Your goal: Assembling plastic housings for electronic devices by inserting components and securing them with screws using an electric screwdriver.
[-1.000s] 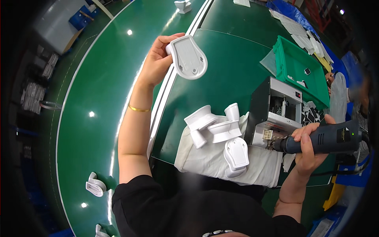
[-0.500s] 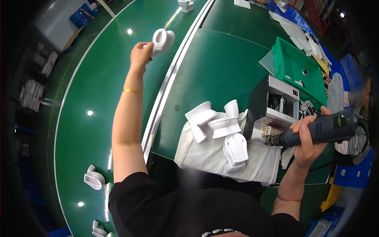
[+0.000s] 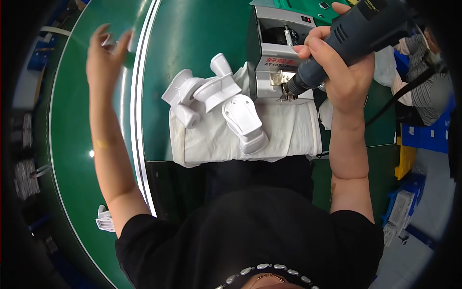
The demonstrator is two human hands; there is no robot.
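My left hand (image 3: 103,62) is raised over the green conveyor belt at the far left, its fingers spread and blurred. Just beyond the fingers, a white part shows on the belt, mostly covered by the hand. A dark corded electric screwdriver (image 3: 358,36) is gripped in my right hand (image 3: 349,79). Its tip is at the brass-coloured outlet of a grey screw feeder (image 3: 272,60). Several glossy white plastic parts, like miniature toilets, lie on a pale cloth (image 3: 293,137): a tilted part (image 3: 183,91), another leaning against it (image 3: 221,91), and one with its flat underside up (image 3: 245,118).
A metal rail (image 3: 138,120) divides the belt from the green worktable (image 3: 183,38). Another white part (image 3: 104,219) rides on the belt by my left elbow. Behind the feeder is a green bin (image 3: 308,7). At the right sits a person in striped clothing (image 3: 423,79), near the screwdriver's cord.
My left hand has let go of the white part over the belt, and its fingers have spread. The whole view has shifted. The screwdriver stays at the feeder in my right hand.
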